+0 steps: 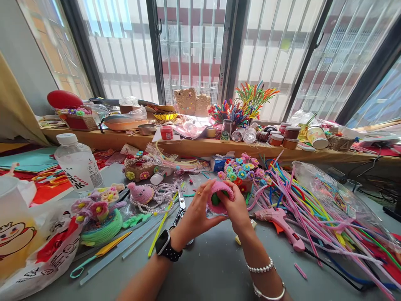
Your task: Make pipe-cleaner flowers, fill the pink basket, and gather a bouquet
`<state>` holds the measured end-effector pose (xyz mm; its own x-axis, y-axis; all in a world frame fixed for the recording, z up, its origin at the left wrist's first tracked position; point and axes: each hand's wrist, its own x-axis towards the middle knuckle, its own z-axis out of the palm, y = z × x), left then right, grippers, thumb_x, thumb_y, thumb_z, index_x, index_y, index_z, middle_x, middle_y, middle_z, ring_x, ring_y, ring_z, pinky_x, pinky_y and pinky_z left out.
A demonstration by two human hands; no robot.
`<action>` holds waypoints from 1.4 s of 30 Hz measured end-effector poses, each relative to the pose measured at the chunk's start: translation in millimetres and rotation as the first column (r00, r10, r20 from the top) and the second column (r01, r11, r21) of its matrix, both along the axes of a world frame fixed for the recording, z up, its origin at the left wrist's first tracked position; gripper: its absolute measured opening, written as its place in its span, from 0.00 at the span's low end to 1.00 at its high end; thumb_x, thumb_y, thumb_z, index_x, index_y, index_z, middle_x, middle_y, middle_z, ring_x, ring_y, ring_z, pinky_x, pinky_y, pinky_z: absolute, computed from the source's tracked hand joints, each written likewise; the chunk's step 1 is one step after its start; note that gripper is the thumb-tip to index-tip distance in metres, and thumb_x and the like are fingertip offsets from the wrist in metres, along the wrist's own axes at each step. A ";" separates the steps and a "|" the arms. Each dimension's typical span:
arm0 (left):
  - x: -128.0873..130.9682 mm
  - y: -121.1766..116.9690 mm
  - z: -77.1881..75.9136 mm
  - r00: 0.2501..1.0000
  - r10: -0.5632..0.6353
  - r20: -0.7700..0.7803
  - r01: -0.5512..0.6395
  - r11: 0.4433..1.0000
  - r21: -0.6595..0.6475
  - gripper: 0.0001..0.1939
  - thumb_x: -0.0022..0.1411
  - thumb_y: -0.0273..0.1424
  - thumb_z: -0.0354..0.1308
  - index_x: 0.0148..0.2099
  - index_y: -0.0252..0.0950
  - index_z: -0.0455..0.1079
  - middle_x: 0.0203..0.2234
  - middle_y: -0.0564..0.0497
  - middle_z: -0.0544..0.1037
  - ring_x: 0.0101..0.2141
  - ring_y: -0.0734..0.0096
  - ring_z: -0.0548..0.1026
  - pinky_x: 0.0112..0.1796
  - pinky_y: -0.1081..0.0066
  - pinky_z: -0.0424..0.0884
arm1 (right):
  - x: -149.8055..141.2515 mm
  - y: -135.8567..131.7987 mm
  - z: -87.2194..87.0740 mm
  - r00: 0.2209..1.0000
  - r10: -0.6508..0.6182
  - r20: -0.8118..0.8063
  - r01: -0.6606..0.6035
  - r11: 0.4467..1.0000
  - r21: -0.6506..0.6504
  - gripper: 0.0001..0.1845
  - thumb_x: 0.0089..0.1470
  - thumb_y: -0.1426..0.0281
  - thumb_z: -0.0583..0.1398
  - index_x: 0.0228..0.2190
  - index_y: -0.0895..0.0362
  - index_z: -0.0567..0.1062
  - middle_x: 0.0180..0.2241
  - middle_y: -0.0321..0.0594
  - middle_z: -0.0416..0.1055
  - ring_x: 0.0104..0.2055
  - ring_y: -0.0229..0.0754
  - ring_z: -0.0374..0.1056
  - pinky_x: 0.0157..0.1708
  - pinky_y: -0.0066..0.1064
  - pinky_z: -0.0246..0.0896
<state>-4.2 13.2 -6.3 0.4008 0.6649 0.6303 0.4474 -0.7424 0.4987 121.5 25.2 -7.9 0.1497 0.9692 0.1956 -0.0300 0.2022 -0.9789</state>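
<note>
1. On the near side of the fingers (198, 205), the bench (213, 265) leaves a free lane.
2. Right of them, the glue gun (281, 223) and pipe cleaners (313, 213) bar the way.
3. Left, scissors (182, 203) obstruct; just beyond, a flower bunch (242, 173).

the black character 水 is legible on the clear bottle (77, 161), while the print on the white plastic bag (46, 261) and red jar (166, 133) is too warped or small to read.

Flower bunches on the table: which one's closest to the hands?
The pink-and-blue bunch, just beyond the right hand; the green-potted bunch and the flowered basket sit farther left.
</note>
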 end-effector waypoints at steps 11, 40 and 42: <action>1.5 13.1 -4.9 0.871 0.065 0.487 0.268 0.767 -0.582 0.27 0.50 0.34 0.54 0.52 0.34 0.53 0.44 0.44 0.67 0.44 0.65 0.67 0.43 0.66 0.64 | 4.6 3.1 -2.8 0.991 0.073 0.114 -0.073 0.997 -0.007 0.24 0.42 0.60 0.57 0.40 0.59 0.64 0.39 0.43 0.66 0.41 0.42 0.63 0.42 0.33 0.58; -10.3 18.6 -6.8 0.958 0.288 0.012 -0.254 0.864 -0.434 0.13 0.47 0.25 0.50 0.38 0.32 0.66 0.33 0.45 0.73 0.32 0.66 0.71 0.36 0.64 0.65 | -0.2 2.4 -13.2 0.767 0.004 0.642 -0.085 0.992 0.095 0.18 0.43 0.76 0.52 0.40 0.59 0.65 0.39 0.46 0.65 0.41 0.43 0.62 0.42 0.36 0.56; -11.1 19.5 -8.2 0.963 0.268 0.013 -0.232 0.856 -0.461 0.13 0.47 0.25 0.50 0.38 0.32 0.66 0.34 0.45 0.73 0.32 0.65 0.71 0.37 0.64 0.65 | 1.7 2.4 -12.5 0.759 0.050 0.650 -0.129 0.989 0.074 0.20 0.42 0.76 0.53 0.41 0.60 0.65 0.41 0.46 0.64 0.43 0.43 0.61 0.44 0.35 0.55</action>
